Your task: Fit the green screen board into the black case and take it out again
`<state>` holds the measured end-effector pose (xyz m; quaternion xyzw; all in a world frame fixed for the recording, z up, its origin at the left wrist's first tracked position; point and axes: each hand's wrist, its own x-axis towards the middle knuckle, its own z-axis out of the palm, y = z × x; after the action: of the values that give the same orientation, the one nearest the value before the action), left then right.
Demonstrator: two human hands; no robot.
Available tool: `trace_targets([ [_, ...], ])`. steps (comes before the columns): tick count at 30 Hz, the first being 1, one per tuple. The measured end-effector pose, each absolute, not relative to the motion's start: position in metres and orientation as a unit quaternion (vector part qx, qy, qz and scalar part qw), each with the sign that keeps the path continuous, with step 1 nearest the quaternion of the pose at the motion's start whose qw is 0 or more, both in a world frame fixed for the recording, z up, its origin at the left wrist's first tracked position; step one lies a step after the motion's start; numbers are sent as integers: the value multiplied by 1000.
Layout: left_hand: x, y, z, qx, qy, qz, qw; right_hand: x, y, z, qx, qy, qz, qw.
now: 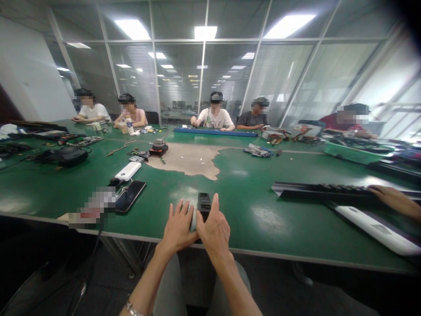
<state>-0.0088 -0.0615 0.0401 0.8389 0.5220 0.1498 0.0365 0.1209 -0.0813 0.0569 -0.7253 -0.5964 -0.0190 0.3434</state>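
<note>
Near the table's front edge, my left hand [179, 226] lies with its fingers stretched forward and apart. A pale grey-green rounded thing [193, 220] shows between it and my right hand, partly covered; what it is I cannot make out. My right hand [214, 228] is around the near end of a small black box-shaped device [204, 202] with small markings or openings on top. The thumb is along its left side and the forefinger points forward on its right. The other fingers of that hand are mostly hidden. Both wrists are close together.
Left of my hands lie a dark phone [130, 196] and a white power bank [128, 171] with cables. A black rail [305, 191] and a white long device [378, 230] are at right, beside another person's hand [396, 201]. Several people sit opposite; a green basket [355, 152] holds parts.
</note>
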Motion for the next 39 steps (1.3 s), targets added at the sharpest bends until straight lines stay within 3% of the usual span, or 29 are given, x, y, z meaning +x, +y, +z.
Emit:
trace_targets([
  [12,-9,-61,39,838,524,146,36,127,-85,27,-689,-605,-22,398],
  [22,-7,-59,35,839,522,147,26,126,-84,41,-700,-596,15,393],
  [32,-4,-60,37,831,532,157,30,154,-80,71,-668,-545,31,506],
  [39,-4,-60,37,833,530,158,19,205,-81,49,-730,-497,-2,469],
])
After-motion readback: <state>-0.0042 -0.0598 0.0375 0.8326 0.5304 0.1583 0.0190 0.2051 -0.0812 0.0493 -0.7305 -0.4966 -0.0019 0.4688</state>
